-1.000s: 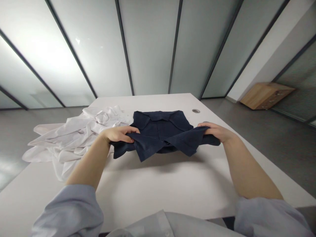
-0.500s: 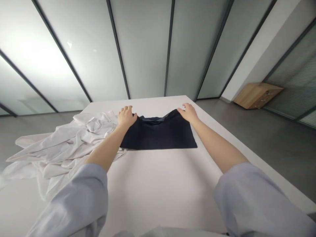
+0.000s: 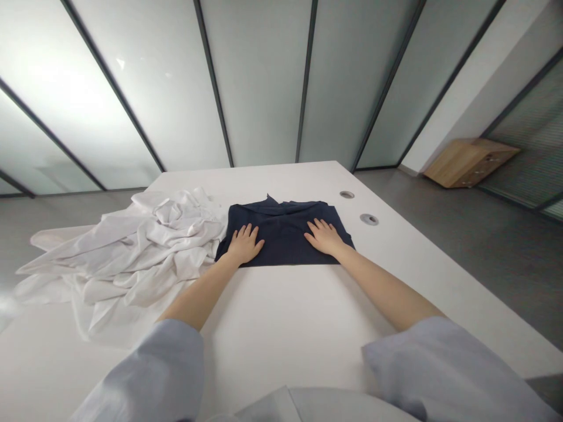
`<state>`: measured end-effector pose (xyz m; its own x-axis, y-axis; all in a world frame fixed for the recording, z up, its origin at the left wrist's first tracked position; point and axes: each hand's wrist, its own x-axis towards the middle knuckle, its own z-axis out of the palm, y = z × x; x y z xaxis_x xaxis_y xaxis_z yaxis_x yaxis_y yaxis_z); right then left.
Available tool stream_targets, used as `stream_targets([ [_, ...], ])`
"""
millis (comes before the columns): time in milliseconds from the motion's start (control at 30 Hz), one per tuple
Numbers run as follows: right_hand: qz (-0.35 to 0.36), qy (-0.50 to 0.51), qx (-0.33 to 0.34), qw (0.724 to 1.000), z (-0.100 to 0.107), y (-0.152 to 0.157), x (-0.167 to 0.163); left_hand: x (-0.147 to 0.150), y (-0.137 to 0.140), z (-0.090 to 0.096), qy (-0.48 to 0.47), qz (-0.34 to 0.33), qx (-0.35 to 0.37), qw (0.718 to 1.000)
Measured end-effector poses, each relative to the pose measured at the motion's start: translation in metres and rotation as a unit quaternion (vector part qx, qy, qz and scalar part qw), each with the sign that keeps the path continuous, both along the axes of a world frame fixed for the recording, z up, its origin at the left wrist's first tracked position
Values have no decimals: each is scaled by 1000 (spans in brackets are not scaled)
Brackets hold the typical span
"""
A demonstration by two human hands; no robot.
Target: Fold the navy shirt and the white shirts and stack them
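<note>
A folded dark navy garment [image 3: 284,240] lies flat on the white table [image 3: 281,328], its upper edge a little uneven with a small corner sticking up. On its left part rests my left hand [image 3: 245,244], palm down with the fingers spread. My right hand [image 3: 324,235] lies flat on the right part, fingers also apart. Neither hand grips the cloth. What kind of garment it is cannot be made out in its folded form.
A crumpled heap of white cloth [image 3: 149,246] covers the table's left side, touching the navy garment's left edge. Two round grommets [image 3: 369,219] are set in the tabletop at the right. A wooden cabinet [image 3: 470,163] stands on the floor beyond, near frosted glass panels [image 3: 264,82].
Both hands have come down and closer to me, from the garment's raised far edge onto its surface. The far edge now lies down, and the fingers have let go of it.
</note>
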<state>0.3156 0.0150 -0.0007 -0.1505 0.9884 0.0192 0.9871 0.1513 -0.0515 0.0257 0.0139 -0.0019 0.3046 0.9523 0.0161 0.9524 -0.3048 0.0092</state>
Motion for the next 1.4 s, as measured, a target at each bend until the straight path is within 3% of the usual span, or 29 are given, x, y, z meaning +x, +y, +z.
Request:
stream_targets([
  [200,63,-30,-25,997,18,-30,12,-7,-28,29,41,-37,-59,997],
  [300,57,-12,-32,998,33,-26,19,-12,-14,51,51,-33,-101,993],
  [400,11,26,-11,1000,43,-7,24,-11,12,63,40,15,-79,996],
  [467,11,52,33,998,43,9,23,-8,29,58,14,17,-31,999],
  [567,67,81,92,990,33,29,16,-2,45,36,-26,-20,41,999],
  [667,107,78,78,988,20,40,5,4,51,14,-54,2,57,997],
  [733,87,66,60,992,15,44,-2,7,54,8,-65,37,53,996],
  [967,3,54,79,995,17,55,4,0,77,22,-69,75,21,995],
  [1167,-54,194,33,979,19,77,33,-18,105,26,-192,95,-60,975],
  [1267,-65,254,45,964,21,89,37,-23,117,29,-242,103,-57,963],
  [1400,-92,231,80,965,22,94,32,-26,120,35,-205,125,-34,970],
])
